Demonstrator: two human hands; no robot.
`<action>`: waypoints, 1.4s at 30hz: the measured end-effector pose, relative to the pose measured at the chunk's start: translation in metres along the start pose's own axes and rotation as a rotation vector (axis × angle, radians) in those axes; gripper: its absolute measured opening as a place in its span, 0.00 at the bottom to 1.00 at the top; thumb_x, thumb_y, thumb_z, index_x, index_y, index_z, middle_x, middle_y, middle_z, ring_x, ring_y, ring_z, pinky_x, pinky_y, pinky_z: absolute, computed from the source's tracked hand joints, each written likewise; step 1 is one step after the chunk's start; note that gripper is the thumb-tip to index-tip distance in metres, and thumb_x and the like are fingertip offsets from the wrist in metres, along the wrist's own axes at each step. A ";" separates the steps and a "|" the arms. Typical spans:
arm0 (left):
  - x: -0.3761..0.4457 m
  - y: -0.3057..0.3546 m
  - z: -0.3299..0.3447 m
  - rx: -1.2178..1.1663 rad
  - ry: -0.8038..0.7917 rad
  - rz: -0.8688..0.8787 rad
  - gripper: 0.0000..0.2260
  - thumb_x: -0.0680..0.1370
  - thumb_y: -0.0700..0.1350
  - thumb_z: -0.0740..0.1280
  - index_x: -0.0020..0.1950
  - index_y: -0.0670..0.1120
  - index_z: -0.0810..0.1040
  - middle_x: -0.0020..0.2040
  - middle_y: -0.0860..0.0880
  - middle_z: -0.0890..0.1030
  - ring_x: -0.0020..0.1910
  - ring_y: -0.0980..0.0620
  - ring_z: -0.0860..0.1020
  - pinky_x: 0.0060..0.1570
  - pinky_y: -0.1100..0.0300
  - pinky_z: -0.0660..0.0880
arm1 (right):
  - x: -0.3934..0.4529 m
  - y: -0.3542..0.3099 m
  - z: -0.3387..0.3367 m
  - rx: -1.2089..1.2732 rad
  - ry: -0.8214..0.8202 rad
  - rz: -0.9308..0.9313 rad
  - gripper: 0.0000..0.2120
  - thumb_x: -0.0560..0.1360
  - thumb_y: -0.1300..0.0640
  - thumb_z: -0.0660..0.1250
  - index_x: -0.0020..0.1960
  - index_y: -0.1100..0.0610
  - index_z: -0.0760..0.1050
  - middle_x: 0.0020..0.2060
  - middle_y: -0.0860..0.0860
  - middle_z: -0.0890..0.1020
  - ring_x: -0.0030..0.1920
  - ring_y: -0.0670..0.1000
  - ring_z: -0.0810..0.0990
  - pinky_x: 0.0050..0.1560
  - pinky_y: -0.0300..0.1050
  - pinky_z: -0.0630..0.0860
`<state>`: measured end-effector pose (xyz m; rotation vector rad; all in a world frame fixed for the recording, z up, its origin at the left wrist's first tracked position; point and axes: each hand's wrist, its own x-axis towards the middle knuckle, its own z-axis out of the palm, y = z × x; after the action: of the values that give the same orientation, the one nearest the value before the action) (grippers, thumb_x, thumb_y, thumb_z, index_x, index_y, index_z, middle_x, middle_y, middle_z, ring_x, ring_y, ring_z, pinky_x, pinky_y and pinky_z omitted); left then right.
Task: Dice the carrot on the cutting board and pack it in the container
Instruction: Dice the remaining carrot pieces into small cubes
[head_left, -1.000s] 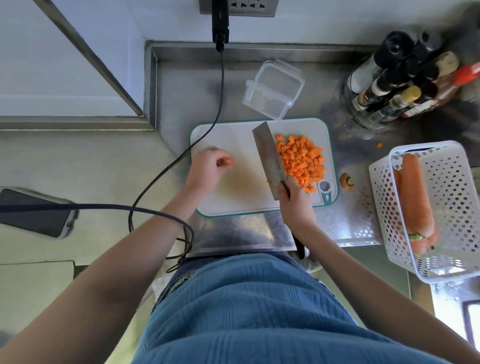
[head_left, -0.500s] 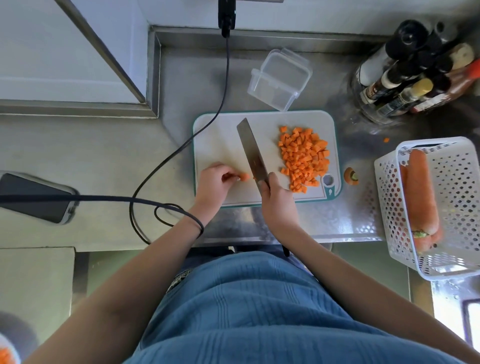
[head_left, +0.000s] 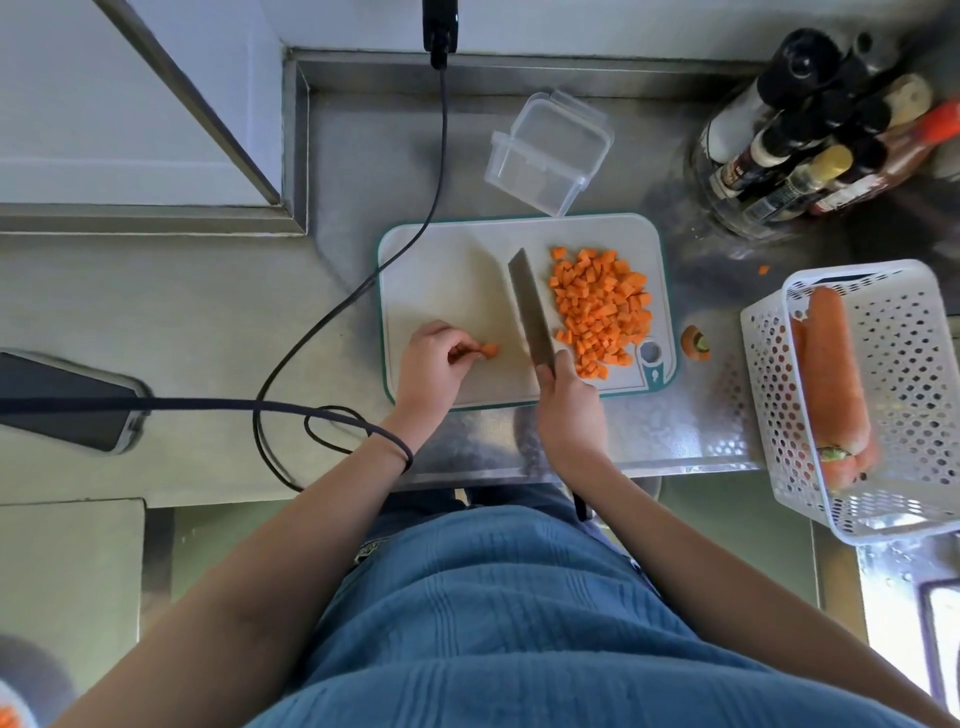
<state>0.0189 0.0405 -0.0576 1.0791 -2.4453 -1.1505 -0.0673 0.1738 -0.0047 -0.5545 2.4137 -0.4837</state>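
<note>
On the white cutting board (head_left: 447, 270), the left hand (head_left: 431, 364) pinches a small carrot piece (head_left: 488, 351) against the board, fingers curled around it. The right hand (head_left: 569, 410) has its grip wrapped tight round the handle of the cleaver (head_left: 530, 312), whose blade lies between the small piece and the heap of diced carrot (head_left: 602, 306) on the board's right half. The clear container (head_left: 548, 150) sits open on the steel surface (head_left: 208, 322) just beyond the board. Whole carrots (head_left: 831, 374) lie in a white basket (head_left: 914, 395) to the right.
</note>
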 end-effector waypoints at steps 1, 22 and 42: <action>-0.001 0.000 0.002 -0.003 -0.004 -0.001 0.02 0.70 0.39 0.74 0.40 0.42 0.83 0.38 0.47 0.79 0.38 0.52 0.75 0.39 0.62 0.72 | -0.001 0.002 -0.003 0.037 0.005 0.001 0.07 0.83 0.53 0.51 0.52 0.56 0.63 0.37 0.57 0.78 0.37 0.60 0.78 0.34 0.50 0.74; -0.004 0.006 0.007 -0.022 0.026 0.005 0.03 0.70 0.38 0.72 0.38 0.40 0.80 0.35 0.48 0.78 0.37 0.53 0.71 0.37 0.64 0.66 | -0.002 -0.009 0.016 -0.201 -0.073 -0.073 0.11 0.83 0.54 0.50 0.62 0.58 0.62 0.40 0.60 0.79 0.39 0.60 0.77 0.37 0.51 0.72; -0.004 0.002 0.013 -0.050 0.021 -0.030 0.04 0.72 0.43 0.72 0.38 0.44 0.81 0.35 0.52 0.79 0.40 0.49 0.74 0.40 0.56 0.71 | -0.007 -0.009 0.011 0.013 -0.057 -0.107 0.12 0.83 0.51 0.51 0.61 0.57 0.65 0.37 0.59 0.79 0.36 0.62 0.77 0.33 0.50 0.75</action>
<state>0.0143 0.0516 -0.0643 1.1110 -2.3793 -1.1956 -0.0529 0.1677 -0.0049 -0.6850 2.3337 -0.5206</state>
